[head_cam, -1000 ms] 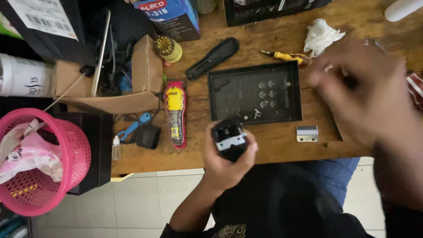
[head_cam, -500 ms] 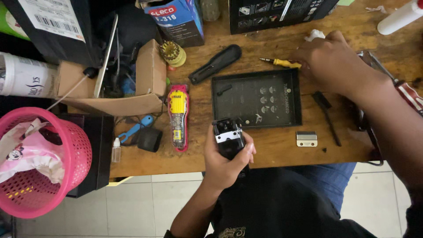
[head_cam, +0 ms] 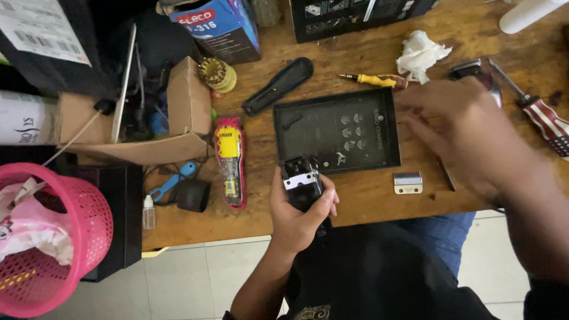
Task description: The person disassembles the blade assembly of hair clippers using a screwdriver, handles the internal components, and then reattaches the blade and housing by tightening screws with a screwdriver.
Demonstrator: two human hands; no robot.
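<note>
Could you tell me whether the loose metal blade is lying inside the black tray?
No, the blade lies on the bare wooden table, just outside the tray.

On the wooden bench (head_cam: 355, 207), the shallow black rectangular tray (head_cam: 336, 131) lies centre; the red-and-yellow hair clipper (head_cam: 230, 160) left of it, the small metal clipper blade (head_cam: 408, 182) just before its right corner, the yellow-handled screwdriver (head_cam: 372, 79) behind it.

The person wears a black shirt (head_cam: 379, 266) with a small pale print near the lower hem, and blue jeans (head_cam: 450, 249). Both forearms are bare, without sleeves.
</note>
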